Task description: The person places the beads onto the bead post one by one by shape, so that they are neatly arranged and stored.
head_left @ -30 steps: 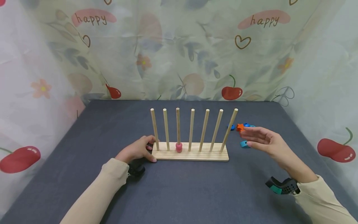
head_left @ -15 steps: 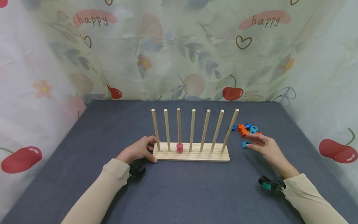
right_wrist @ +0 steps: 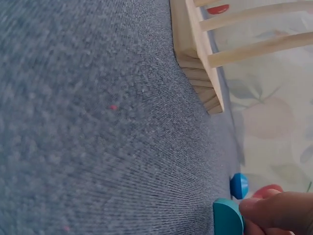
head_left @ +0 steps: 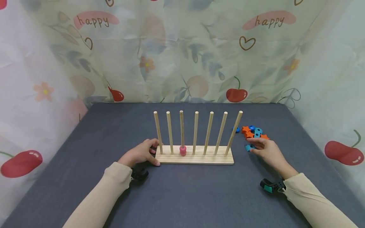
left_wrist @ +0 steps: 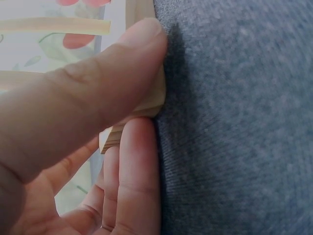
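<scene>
The grey surface (head_left: 185, 196) carries a wooden rack (head_left: 195, 157) of seven upright pegs, and it sits just where it did a second ago, with one pink bead (head_left: 182, 150) low on the third peg from the left. The left hand (head_left: 140, 154) has not moved either: it holds the rack's left end, thumb on the front edge and fingers curled against the wood, as the left wrist view shows close up. What has changed is the right hand (head_left: 266, 151). A second ago it hovered, fingers spread, above the small pile of orange and blue pieces (head_left: 253, 132) just right of the rack; now it has come down to the surface and its fingertips meet a teal piece (head_left: 249, 147) at the near edge of that pile. The right wrist view shows a fingertip pressed on it, though whether the pinch is complete is hard to tell. The reach seems to be turning into a pick-up.
</scene>
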The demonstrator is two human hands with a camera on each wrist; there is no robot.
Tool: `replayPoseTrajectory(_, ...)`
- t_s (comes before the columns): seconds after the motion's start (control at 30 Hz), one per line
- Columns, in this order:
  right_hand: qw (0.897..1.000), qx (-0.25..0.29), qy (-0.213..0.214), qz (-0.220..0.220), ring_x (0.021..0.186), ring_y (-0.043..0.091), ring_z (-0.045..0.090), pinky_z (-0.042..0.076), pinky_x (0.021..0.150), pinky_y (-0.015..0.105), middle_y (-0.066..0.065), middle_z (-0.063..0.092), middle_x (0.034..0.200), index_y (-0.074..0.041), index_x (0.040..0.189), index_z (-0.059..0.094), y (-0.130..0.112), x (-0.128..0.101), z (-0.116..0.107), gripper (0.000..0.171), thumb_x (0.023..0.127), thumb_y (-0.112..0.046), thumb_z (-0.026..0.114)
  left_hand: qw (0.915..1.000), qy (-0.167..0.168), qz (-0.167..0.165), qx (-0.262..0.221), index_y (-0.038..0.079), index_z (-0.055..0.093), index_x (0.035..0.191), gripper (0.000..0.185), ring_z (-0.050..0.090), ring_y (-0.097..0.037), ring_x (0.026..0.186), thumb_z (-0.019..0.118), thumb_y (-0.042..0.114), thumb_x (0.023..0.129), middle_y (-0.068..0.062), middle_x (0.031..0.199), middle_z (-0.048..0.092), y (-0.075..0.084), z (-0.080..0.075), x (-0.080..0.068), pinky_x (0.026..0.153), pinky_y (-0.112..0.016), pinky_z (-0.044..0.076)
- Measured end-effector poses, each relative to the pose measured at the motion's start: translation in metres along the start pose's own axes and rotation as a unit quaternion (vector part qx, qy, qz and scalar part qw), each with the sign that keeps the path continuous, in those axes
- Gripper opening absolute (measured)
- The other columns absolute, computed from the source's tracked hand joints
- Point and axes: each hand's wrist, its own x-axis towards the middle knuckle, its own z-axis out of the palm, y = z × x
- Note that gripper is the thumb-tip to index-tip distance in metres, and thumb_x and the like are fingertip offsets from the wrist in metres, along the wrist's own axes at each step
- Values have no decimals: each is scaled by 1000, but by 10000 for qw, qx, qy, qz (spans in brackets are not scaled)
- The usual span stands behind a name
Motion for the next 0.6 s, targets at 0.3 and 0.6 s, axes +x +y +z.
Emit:
replayPoseTrajectory(0.3,9973,-734,29,90,116,41,58,48,91,52,26,57,130,0,127,61,-8,3,1,40,89,-7,68,9999,-18,-121,9,2,49,127,75,54,-33,112,89,1,63,-20,126,42,-1,-1,1,87,-40,49)
replayPoseTrajectory(0.6,9949,-1011,-11,-29,115,41,57,45,90,56,25,61,126,-5,123,65,-7,5,2,36,89,-15,69,10000,-26,-81,-8,3,50,125,72,53,-33,110,89,2,64,-20,125,41,0,-1,0,86,-39,49)
